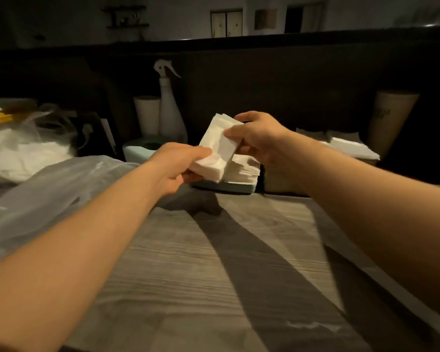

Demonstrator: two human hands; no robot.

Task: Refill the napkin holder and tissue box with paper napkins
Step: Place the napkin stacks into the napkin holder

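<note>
The refill looks partly done, as a judgement: the teal tray (224, 187) at the back of the bench (214, 262) already carries a stack of napkins (244, 170), and both hands grip a further bundle of paper napkins (217, 148) just above and in front of that stack. The left hand (181, 166) pinches the bundle's lower near corner, thumb on top; the right hand (258, 134) curls round its upper far edge. The bundle is tilted, its lower edge touching or nearly touching the stack; which, I cannot tell.

Left of the tray sits a pale teal box with a dark oval opening (142, 148), probably the tissue box; what it holds is hidden, so that part likely remains. Right of the tray, another flat pile of white napkins (351, 147) lies on a low container whose body is in shadow. Far left of the tray, a clear plastic bag (51, 196) lies slack on the bench; it may be the supply pack, with nothing plain inside
</note>
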